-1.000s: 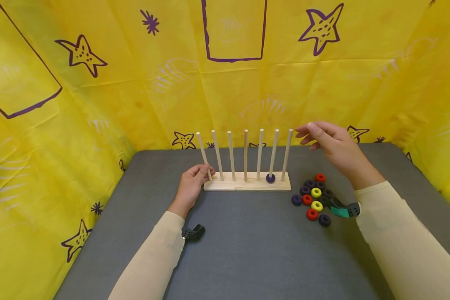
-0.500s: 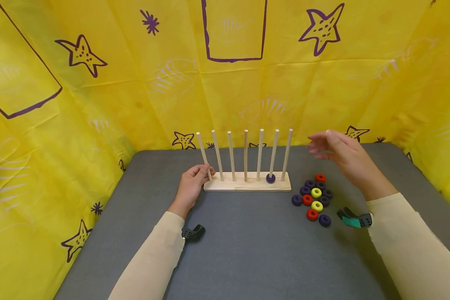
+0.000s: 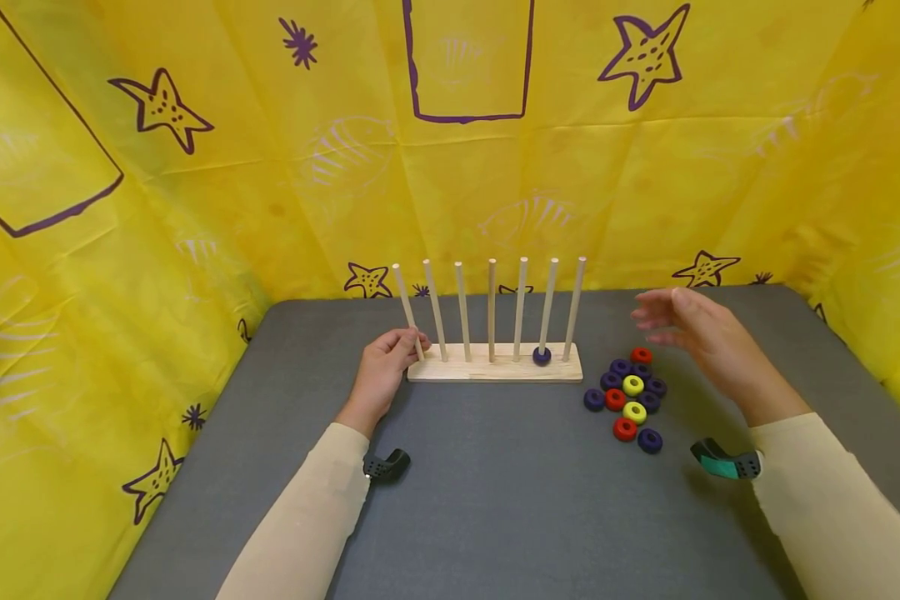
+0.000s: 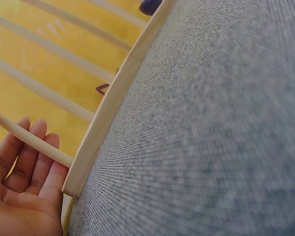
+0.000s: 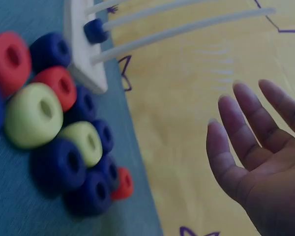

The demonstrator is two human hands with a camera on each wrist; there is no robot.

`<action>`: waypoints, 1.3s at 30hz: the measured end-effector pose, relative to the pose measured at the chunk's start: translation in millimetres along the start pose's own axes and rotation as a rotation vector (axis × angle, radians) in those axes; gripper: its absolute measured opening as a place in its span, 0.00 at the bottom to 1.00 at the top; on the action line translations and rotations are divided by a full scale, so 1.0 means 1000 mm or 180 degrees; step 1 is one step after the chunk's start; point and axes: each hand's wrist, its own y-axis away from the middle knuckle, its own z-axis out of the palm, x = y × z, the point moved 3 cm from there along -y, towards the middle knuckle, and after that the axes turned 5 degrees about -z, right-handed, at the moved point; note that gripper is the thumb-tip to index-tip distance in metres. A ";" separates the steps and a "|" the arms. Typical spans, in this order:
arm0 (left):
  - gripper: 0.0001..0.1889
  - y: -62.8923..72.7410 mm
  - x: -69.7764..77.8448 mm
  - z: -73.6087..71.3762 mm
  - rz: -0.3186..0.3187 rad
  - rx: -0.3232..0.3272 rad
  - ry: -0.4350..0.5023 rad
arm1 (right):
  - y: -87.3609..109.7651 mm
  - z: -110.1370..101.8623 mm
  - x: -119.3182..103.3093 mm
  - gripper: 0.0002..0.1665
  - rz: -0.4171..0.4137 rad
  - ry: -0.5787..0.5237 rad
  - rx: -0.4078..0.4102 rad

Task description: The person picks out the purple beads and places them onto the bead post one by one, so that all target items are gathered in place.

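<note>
A wooden peg rack with several upright pegs stands on the table. Around its leftmost peg, low near the base, my left hand has its thumb and fingers. One dark blue ring sits at the bottom of the second peg from the right. My right hand hovers empty behind and to the right of the loose rings, its fingers apart and gently bent in the right wrist view. Those rings lie close together: red ones, yellow ones and dark blue ones.
The grey table runs back to a yellow cloth printed with starfish and fish, which hangs behind and at both sides. A dark wrist mount with a green patch juts from the right sleeve, and another mount from the left.
My right hand has moved right and down, away from the top of the rightmost peg and toward the loose rings. The left hand stays in place at the rack.
</note>
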 end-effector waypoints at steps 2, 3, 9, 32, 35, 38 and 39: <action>0.21 0.000 0.000 0.000 -0.0007 0.0000 -0.0017 | 0.005 -0.002 0.004 0.26 0.0039 0.0113 -0.0021; 0.21 0.000 0.000 0.000 -0.0008 -0.0001 -0.0023 | 0.007 -0.003 0.007 0.26 0.0064 0.0160 -0.0021; 0.21 0.000 0.000 -0.001 -0.0007 -0.0001 -0.0063 | 0.018 -0.007 0.017 0.25 0.0147 0.0242 -0.0014; 0.22 -0.001 -0.002 0.000 -0.0049 0.0009 -0.0006 | 0.058 -0.020 0.060 0.23 0.0645 0.0331 0.0050; 0.22 -0.001 -0.002 0.001 -0.0033 -0.0023 0.0021 | 0.063 -0.019 0.067 0.24 0.0670 0.0297 0.0064; 0.22 -0.002 -0.002 0.001 -0.0012 -0.0028 0.0068 | 0.066 -0.017 0.072 0.24 0.0623 0.0334 0.0069; 0.22 -0.002 -0.001 0.000 -0.0008 -0.0019 0.0070 | 0.066 -0.017 0.073 0.24 0.0611 0.0369 0.0073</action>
